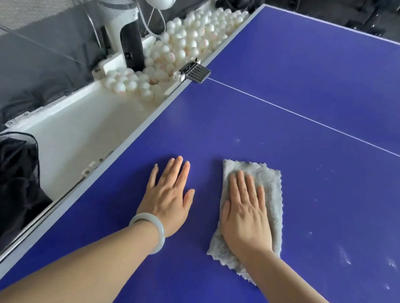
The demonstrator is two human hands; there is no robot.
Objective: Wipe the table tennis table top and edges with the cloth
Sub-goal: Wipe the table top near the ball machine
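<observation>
The blue table tennis table (296,92) fills the middle and right of the view, with a thin white centre line crossing it. A grey fluffy cloth (272,182) lies flat on the top, folded into a rectangle. My right hand (245,211) presses down on the cloth with straight fingers. My left hand (168,194) rests flat on the bare blue surface just left of the cloth, with a pale bangle on its wrist. The table's grey-white edge (132,143) runs diagonally left of my left hand.
A white tray (74,135) hangs along the left edge, its far end full of several white balls (187,41). A white ball machine (130,24) stands in it. A black clamp (196,71) grips the edge. Black netting (5,178) sits lower left. White smudges (344,255) mark the surface at right.
</observation>
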